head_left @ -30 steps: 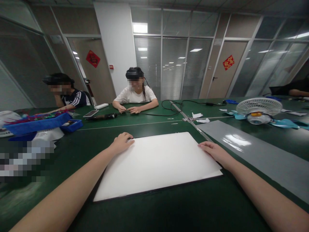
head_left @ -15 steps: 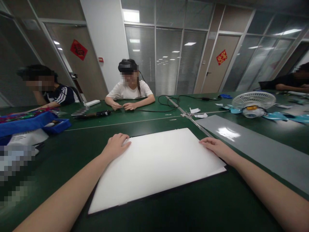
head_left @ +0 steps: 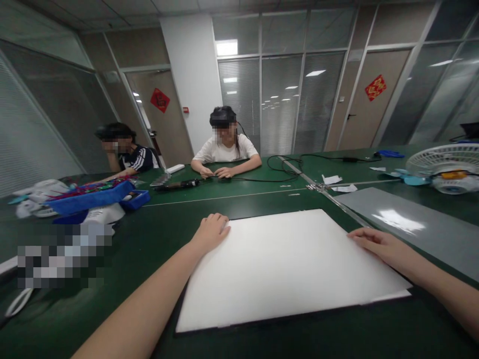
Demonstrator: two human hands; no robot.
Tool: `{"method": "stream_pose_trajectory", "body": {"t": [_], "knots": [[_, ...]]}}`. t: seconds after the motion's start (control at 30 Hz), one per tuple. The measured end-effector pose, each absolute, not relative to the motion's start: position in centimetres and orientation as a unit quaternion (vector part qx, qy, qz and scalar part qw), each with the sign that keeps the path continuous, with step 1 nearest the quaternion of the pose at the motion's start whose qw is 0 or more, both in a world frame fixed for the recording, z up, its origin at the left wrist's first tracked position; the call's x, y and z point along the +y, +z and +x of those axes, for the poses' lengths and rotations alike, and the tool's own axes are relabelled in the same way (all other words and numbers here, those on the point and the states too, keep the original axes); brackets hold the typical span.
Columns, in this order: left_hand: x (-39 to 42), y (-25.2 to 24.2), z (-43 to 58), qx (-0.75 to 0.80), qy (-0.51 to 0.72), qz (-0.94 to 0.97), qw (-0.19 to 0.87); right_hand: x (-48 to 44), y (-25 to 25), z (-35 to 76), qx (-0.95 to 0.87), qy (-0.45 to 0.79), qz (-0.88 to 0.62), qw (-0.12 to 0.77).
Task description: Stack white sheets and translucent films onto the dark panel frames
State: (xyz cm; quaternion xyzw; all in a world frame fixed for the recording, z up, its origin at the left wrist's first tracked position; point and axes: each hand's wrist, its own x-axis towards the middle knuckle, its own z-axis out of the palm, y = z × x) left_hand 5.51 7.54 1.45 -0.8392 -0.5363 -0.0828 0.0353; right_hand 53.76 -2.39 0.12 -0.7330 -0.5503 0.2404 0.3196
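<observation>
A large white sheet lies flat in front of me over a dark-edged panel. At its near right corner a second white layer sticks out slightly. My left hand rests on the far left corner, thumb on the sheet and fingers laid forward along the edge. My right hand touches the right edge with its fingertips, fingers stretched out and palm turned sideways. Neither hand lifts the sheet.
A grey glossy panel lies to the right on the green table. Beyond are a white fan and paper scraps. Blue trays with coloured wires sit left. A co-worker sits opposite, another person further left.
My view has turned left and tilted up slightly, so everything appears further right. Both hands keep their places at the sheet's edges.
</observation>
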Motion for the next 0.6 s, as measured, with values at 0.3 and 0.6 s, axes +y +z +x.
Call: {"method": "stream_pose_trajectory", "body": {"t": [0.3,0.6], "knots": [[7.8,1.4,5.4,-0.536,-0.087,-0.839,0.026,-2.7,0.3,53.2,-0.642,0.145,-0.716,0.232],[8.2,1.2,5.9,-0.553,-0.079,-0.829,0.017,-2.9,1.5,52.0,-0.65,0.137,-0.709,0.236]]}}
